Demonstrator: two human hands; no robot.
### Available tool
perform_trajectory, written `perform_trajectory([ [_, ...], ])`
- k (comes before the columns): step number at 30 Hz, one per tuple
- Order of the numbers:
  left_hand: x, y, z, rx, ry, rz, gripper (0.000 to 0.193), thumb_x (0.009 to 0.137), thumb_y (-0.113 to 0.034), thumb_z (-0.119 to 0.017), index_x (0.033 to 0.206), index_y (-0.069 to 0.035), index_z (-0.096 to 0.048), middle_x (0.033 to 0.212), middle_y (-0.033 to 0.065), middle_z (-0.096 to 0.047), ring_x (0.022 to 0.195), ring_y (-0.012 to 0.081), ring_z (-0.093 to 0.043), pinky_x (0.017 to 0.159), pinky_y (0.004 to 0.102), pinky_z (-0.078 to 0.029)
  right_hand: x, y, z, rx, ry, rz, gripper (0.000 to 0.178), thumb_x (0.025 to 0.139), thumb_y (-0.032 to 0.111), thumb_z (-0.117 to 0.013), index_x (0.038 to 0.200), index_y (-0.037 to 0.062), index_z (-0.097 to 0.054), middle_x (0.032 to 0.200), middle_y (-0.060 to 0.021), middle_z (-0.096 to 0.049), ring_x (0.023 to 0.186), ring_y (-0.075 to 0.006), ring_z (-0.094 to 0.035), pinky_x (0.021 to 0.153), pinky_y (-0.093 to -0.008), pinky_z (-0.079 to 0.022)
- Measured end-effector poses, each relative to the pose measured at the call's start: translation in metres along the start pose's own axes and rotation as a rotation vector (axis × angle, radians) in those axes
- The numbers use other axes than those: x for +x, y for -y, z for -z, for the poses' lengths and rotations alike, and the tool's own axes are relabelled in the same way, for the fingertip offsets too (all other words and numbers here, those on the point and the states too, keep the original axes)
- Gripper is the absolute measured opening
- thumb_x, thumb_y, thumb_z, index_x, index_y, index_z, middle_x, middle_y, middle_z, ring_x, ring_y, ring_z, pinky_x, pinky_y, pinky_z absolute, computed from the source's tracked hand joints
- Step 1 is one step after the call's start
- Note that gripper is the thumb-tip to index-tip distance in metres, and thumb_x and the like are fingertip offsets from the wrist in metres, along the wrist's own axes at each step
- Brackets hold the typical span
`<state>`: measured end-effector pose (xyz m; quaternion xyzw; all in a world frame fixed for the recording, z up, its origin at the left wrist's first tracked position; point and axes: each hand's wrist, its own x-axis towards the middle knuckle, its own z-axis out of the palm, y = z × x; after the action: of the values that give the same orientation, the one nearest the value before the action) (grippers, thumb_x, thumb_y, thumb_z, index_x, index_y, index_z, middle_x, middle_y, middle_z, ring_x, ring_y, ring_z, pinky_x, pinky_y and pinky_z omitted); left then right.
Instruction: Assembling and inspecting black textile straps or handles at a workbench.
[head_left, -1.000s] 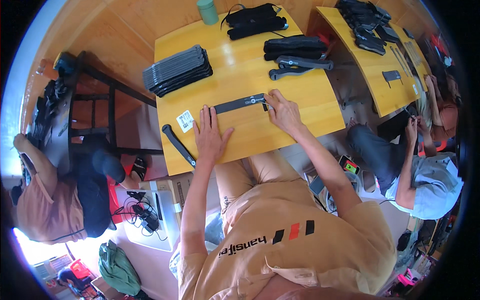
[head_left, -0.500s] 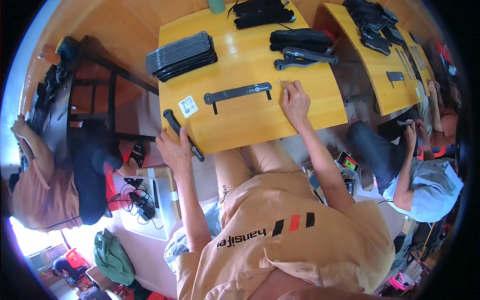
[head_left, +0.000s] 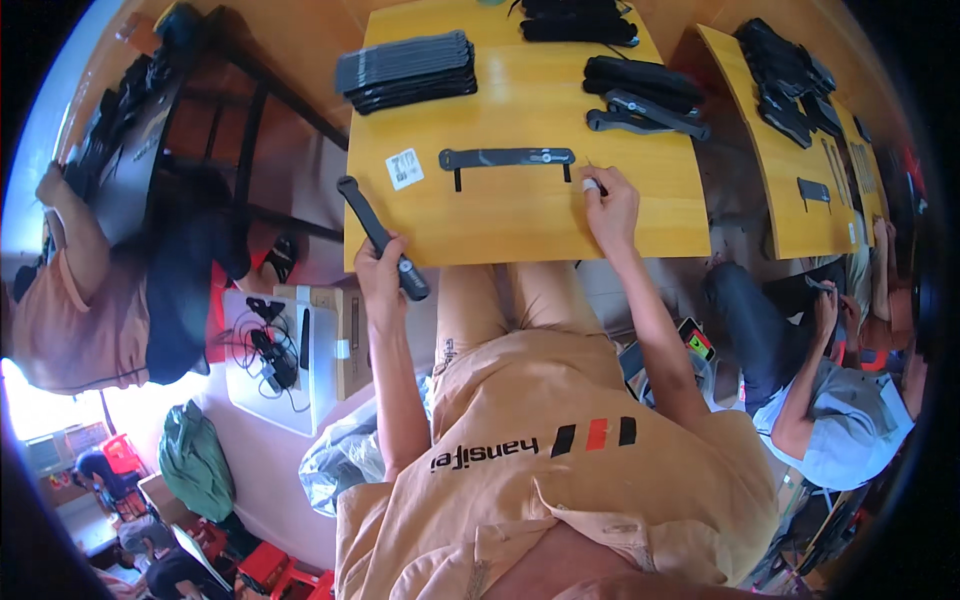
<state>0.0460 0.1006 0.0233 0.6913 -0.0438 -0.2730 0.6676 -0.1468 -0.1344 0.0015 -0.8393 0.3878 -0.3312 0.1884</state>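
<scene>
Orange walls stand behind a yellow table (head_left: 490,220), with other people on both sides. Near its middle, a dark strap (head_left: 508,158) lies flat, two short black tabs (head_left: 458,180) jutting from its near edge; that piece looks to have both tabs in place. At the left edge, the left hand (head_left: 381,268) has its fingers clamped on a loose strap (head_left: 365,208), which shows no tabs. Beside the flat strap's right end, not touching it, the right hand (head_left: 612,210) has its fingers curled together, seemingly around a slim thing (head_left: 588,166) too small to name. Beyond lie a neat stack of straps (head_left: 405,75) and a looser pile (head_left: 640,82); how many are finished, I cannot tell.
</scene>
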Motion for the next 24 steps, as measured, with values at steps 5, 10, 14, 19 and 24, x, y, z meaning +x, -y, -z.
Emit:
perform_trajectory([
  [5, -0.033, -0.012, -0.056, -0.177, 0.057, -0.159, 0.016, 0.075, -0.011, -0.063, 0.083, -0.004, -0.051, 0.067, 0.0, -0.048, 0.06, 0.0064, -0.045, 0.054, 0.019, -0.035, -0.036, 0.101, 0.03, 0.859, 0.648, -0.192, 0.031, 0.076, 0.01, -0.06, 0.106, 0.0023, -0.057, 0.078, -0.0041, -0.055, 0.07, -0.0098, -0.052, 0.06, -0.0227, -0.044],
  [10, -0.045, -0.018, -0.07, -0.19, 0.12, -0.095, 0.018, 0.079, -0.015, -0.06, 0.089, -0.003, -0.051, 0.069, -0.0004, -0.049, 0.059, 0.0068, -0.045, 0.054, 0.0199, -0.037, -0.05, 0.13, 0.031, 0.95, 0.616, -0.149, 0.034, 0.072, -0.004, -0.061, 0.105, 0.0036, -0.059, 0.076, 0.001, -0.055, 0.07, -0.005, -0.051, 0.061, -0.018, -0.042],
  [14, -0.058, -0.027, -0.069, -0.331, 0.33, -0.003, 0.023, 0.084, -0.018, -0.056, 0.099, -0.001, -0.052, 0.071, -0.0004, -0.054, 0.056, 0.0036, -0.045, 0.05, 0.017, -0.036, -0.044, 0.126, 0.041, 1.113, 0.589, -0.42, 0.03, 0.073, -0.001, -0.061, 0.103, 0.0007, -0.058, 0.074, 0.0026, -0.052, 0.064, -0.0032, -0.048, 0.052, -0.0173, -0.038],
  [19, -0.06, -0.027, -0.06, -0.429, 0.353, -0.016, 0.022, 0.088, -0.019, -0.051, 0.101, -0.001, -0.052, 0.079, 0.0043, -0.06, 0.059, 0.0049, -0.052, 0.051, 0.0167, -0.039, -0.038, 0.13, 0.052, 1.119, 0.642, -0.424, 0.026, 0.082, 0.007, -0.053, 0.106, 0.0002, -0.057, 0.069, 0.0029, -0.049, 0.052, -0.0024, -0.041, 0.044, -0.0171, -0.031],
  [24, -0.068, -0.054, -0.05, -0.621, 0.431, 0.066, 0.025, 0.091, -0.021, -0.044, 0.102, 0.001, -0.049, 0.088, 0.0184, -0.062, 0.074, 0.0198, -0.064, 0.062, 0.0226, -0.052, -0.03, 0.124, 0.08, 0.809, 0.575, -0.089, 0.032, 0.086, 0.011, -0.042, 0.116, 0.0034, -0.052, 0.077, -0.0044, -0.055, 0.059, -0.0087, -0.049, 0.053, -0.0221, -0.041],
])
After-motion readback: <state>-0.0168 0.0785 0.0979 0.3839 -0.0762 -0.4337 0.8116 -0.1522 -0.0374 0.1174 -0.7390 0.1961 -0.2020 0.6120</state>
